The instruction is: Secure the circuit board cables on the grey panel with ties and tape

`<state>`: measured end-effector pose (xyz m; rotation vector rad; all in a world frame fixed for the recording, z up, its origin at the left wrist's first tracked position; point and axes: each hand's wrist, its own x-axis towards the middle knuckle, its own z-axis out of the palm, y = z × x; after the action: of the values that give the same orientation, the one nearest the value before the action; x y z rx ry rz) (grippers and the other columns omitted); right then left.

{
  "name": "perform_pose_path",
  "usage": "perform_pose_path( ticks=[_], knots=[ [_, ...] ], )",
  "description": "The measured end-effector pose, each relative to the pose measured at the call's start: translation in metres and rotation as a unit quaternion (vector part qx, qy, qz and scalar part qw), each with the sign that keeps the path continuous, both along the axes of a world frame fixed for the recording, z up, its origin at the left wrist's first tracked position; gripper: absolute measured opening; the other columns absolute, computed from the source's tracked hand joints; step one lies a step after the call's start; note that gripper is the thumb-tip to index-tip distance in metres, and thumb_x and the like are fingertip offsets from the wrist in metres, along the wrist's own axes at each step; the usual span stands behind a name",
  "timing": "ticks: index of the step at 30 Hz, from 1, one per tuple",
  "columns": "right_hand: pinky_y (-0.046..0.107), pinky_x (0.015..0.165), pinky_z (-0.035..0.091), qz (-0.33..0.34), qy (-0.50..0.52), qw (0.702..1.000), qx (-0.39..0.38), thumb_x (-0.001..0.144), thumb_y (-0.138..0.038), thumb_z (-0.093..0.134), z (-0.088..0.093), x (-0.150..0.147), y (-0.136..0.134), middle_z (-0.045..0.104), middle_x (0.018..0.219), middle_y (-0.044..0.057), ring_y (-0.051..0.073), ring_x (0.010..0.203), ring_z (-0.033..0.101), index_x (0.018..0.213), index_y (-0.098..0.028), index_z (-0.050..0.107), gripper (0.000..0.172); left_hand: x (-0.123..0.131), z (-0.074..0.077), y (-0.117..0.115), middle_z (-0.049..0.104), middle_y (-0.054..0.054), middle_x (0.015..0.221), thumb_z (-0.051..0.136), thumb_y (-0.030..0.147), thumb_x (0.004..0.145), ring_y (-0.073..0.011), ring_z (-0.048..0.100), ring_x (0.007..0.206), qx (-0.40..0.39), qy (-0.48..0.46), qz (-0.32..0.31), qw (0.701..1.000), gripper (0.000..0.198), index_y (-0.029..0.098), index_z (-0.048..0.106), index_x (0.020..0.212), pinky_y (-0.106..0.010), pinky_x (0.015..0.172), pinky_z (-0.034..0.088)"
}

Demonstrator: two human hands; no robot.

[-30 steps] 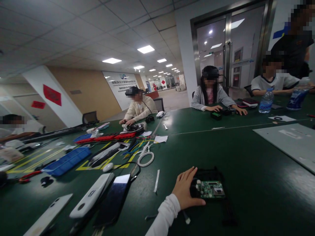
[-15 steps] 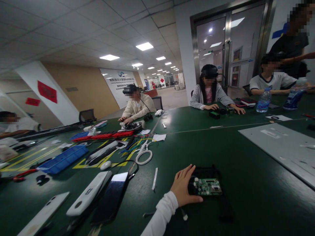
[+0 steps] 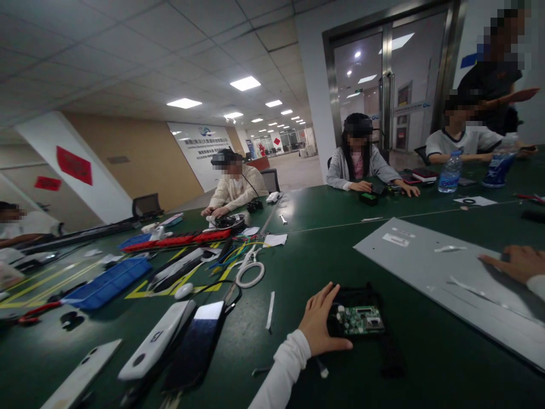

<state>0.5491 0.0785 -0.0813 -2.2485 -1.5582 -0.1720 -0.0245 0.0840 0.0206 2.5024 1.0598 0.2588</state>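
My left hand (image 3: 320,325) is around the left end of a black frame (image 3: 389,352) that lies on the green table. Its fingers reach along the far side and the thumb along the near side. A green circuit board (image 3: 360,320) sits in this frame. At the right edge, my right hand (image 3: 517,264) rests on a large grey panel (image 3: 409,264), fingers stretched out and partly out of view. White strips (image 3: 481,292) lie on the panel. Beside my left wrist is a short cable with a pale connector (image 3: 323,372).
On the left lie a phone (image 3: 193,346), a white device (image 3: 155,341), another pale slab (image 3: 83,372), a blue tray (image 3: 108,281) and a white cable ring (image 3: 250,275). Across the table sit people wearing headsets, near a water bottle (image 3: 450,173). A small wrench (image 3: 283,219) lies farther off.
The grey panel has slid left, towards the circuit board. My right hand has come into view on it. My left hand stays at the black frame.
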Motion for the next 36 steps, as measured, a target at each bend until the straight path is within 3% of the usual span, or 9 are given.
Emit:
perform_pose_path(
  ticks=[3, 8, 11, 16, 21, 30, 36],
  knots=[
    [0.041, 0.066, 0.033, -0.042, 0.038, 0.995, -0.083, 0.061, -0.075, 0.035, 0.000, -0.026, 0.013, 0.053, 0.087, 0.022, 0.033, 0.086, 0.049, 0.082, -0.008, 0.061, 0.075, 0.002, -0.001, 0.000, 0.011, -0.010, 0.140, 0.068, 0.059, 0.044, -0.0314, 0.013, 0.125, 0.002, -0.011, 0.004, 1.000, 0.114, 0.025, 0.007, 0.134, -0.049, 0.100, 0.014],
    [0.038, 0.071, 0.031, 0.028, 0.034, 0.994, -0.097, 0.069, -0.071, 0.026, 0.017, -0.083, 0.023, 0.049, 0.096, 0.020, 0.030, 0.092, 0.045, 0.095, -0.009, 0.055, 0.073, 0.000, -0.001, -0.001, 0.016, -0.012, 0.136, 0.070, 0.057, 0.042, -0.0332, 0.017, 0.123, -0.021, -0.026, -0.007, 0.999, 0.115, 0.024, 0.008, 0.134, -0.049, 0.100, 0.016],
    [0.037, 0.073, 0.030, 0.051, 0.033, 0.994, -0.092, 0.072, -0.069, 0.024, 0.019, -0.102, 0.024, 0.048, 0.098, 0.019, 0.029, 0.095, 0.043, 0.098, -0.009, 0.052, 0.071, -0.004, -0.002, -0.007, 0.020, -0.013, 0.129, 0.073, 0.054, 0.037, -0.0332, 0.022, 0.120, -0.041, -0.035, -0.006, 0.999, 0.120, 0.022, 0.009, 0.134, -0.048, 0.099, 0.019],
    [0.036, 0.077, 0.030, 0.053, 0.029, 0.995, -0.077, 0.071, -0.066, 0.032, 0.009, -0.113, 0.032, 0.049, 0.098, 0.015, 0.027, 0.095, 0.043, 0.096, -0.013, 0.051, 0.062, -0.009, 0.005, -0.021, 0.017, -0.013, 0.128, 0.076, 0.048, 0.031, -0.0353, 0.021, 0.118, -0.050, -0.009, -0.014, 0.999, 0.125, 0.024, 0.008, 0.133, -0.050, 0.097, 0.021],
    [0.038, 0.078, 0.032, 0.045, 0.024, 0.996, -0.067, 0.064, -0.068, 0.041, -0.002, -0.117, 0.045, 0.051, 0.093, 0.013, 0.028, 0.090, 0.045, 0.089, -0.015, 0.052, 0.060, -0.011, 0.028, -0.035, 0.025, -0.012, 0.125, 0.077, 0.045, 0.026, -0.0361, 0.020, 0.117, -0.068, 0.047, -0.062, 0.995, 0.128, 0.026, 0.010, 0.133, -0.052, 0.095, 0.023],
    [0.037, 0.077, 0.033, 0.098, 0.015, 0.995, -0.033, 0.063, -0.069, 0.041, -0.004, -0.134, 0.047, 0.052, 0.089, 0.010, 0.026, 0.087, 0.046, 0.084, -0.017, 0.054, 0.058, -0.014, 0.066, -0.057, 0.023, -0.010, 0.127, 0.076, 0.043, 0.034, -0.0315, 0.023, 0.117, -0.082, -0.036, -0.108, 0.990, 0.116, 0.023, 0.016, 0.132, -0.046, 0.098, 0.025],
    [0.035, 0.075, 0.034, 0.143, 0.008, 0.990, -0.005, 0.066, -0.067, 0.040, 0.001, -0.159, 0.043, 0.051, 0.088, 0.009, 0.025, 0.085, 0.045, 0.086, -0.016, 0.053, 0.056, -0.010, 0.068, -0.056, 0.021, -0.011, 0.128, 0.075, 0.044, 0.039, -0.0317, 0.021, 0.119, -0.084, -0.052, -0.122, 0.988, 0.112, 0.022, 0.016, 0.132, -0.047, 0.100, 0.021]
  ],
)
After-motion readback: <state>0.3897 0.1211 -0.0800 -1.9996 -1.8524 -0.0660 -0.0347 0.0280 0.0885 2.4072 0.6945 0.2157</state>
